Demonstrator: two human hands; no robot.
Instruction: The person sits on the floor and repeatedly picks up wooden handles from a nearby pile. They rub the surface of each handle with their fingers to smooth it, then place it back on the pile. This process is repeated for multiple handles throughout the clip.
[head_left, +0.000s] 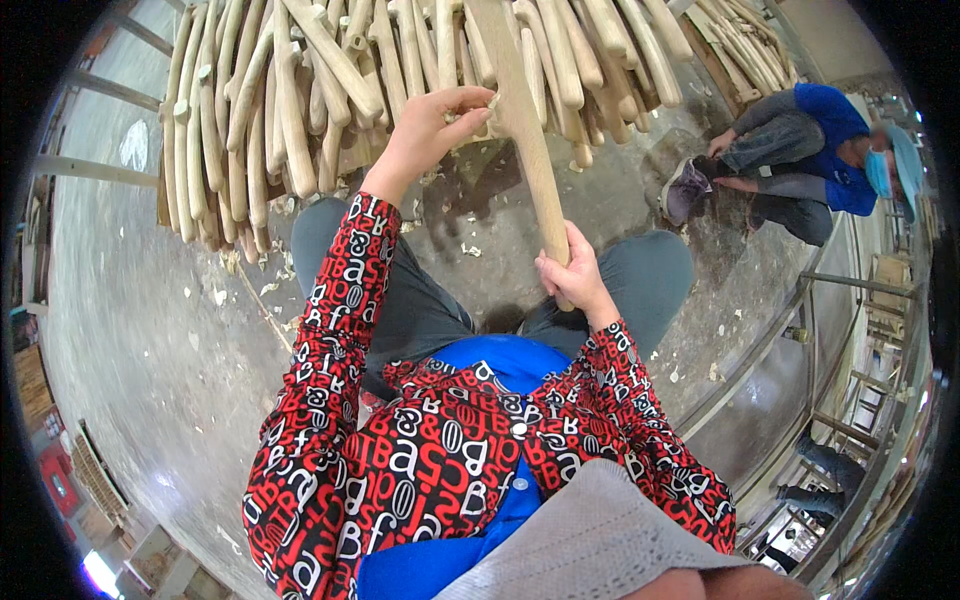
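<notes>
My right hand (573, 277) grips the lower end of a long pale wooden stick (520, 120), which slants up and away from me over my knees. My left hand (437, 125) is stretched forward and pinches the stick's upper part, near its wider head, with the fingers closed on it. Both sleeves are red and black with white letter shapes. Just behind the stick lies a big pile of similar wooden sticks (300, 90).
Wood chips (470, 250) litter the grey concrete floor (150, 330). Another person in a blue top (800, 150) crouches at the upper right. Metal rails (790, 330) run along the right side. A metal frame (90, 170) stands at the left.
</notes>
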